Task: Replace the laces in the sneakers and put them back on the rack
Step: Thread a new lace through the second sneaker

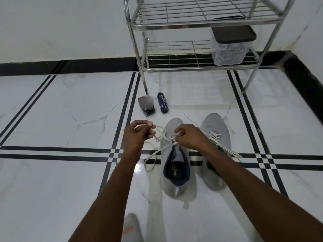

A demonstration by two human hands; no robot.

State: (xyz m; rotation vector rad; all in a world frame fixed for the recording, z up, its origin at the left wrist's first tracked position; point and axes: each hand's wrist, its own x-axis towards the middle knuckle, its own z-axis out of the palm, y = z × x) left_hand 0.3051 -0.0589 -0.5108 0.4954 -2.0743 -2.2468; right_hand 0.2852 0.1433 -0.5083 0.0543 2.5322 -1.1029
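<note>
White lace (158,137) | left hand (138,135) pinches | right hand (189,136) at sneaker (176,165)

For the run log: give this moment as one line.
left hand: pinches lace | right hand: grips lace at left sneaker | right sneaker: laced | rack: no sneakers

Domestic interior, likely a home entryway corner. Evidence: steel shoe rack (201,21) against white wall; lidded plastic box (230,48) on its lower shelf; glossy marble-look floor (52,105) with black inlay lines before it; black skirting (70,66) behind.
</note>
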